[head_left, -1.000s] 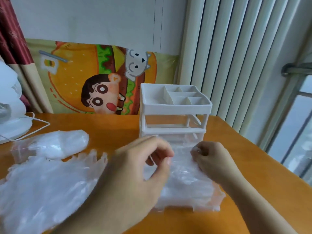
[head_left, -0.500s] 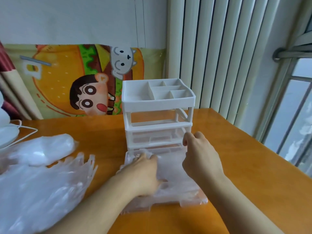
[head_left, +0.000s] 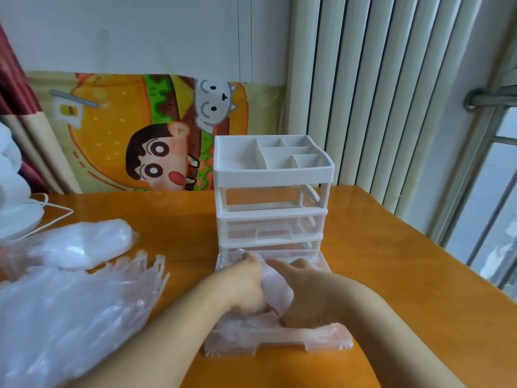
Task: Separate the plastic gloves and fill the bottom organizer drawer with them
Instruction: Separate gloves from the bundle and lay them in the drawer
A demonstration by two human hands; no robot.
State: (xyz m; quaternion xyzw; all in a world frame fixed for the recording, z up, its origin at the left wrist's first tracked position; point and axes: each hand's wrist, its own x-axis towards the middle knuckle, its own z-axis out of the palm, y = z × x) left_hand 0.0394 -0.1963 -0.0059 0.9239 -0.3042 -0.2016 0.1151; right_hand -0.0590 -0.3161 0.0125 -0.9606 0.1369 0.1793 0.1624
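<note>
Starting at the far left, we are seeing a white rounded object (head_left: 14, 208) sitting at the edge of the orange surface (head_left: 405, 275), with a thin white cord (head_left: 56, 217) looping out from it. Just beside it, a clear bag (head_left: 81, 245) stuffed with white plastic is lying on its side, and in front of that a loose pile of plastic gloves (head_left: 70, 312) is spreading toward us, its finger tips pointing right. Behind all this, a cartoon burger poster (head_left: 145, 130) is leaning against the wall. Moving to the middle, we are watching the left hand (head_left: 246, 284) pressing down inside the pulled-out bottom drawer (head_left: 279, 340), its fingers curling into the crumpled gloves in the drawer (head_left: 277, 287), so its grip is closing on that plastic. Right beside it, nearly touching, the right hand (head_left: 307, 295) is pushing into the same wad; its fingers are bending down into the plastic, though we cannot tell for sure whether they are pinching it or only pressing. The clear drawer is sitting out on the surface in front of the white organizer (head_left: 271, 175), and plastic is bulging over the drawer's front edge. The organizer is standing upright with a divided tray on top. To the right, pale vertical blinds (head_left: 391, 93) are hanging, and a window frame (head_left: 489, 191) is showing at the far edge.
</note>
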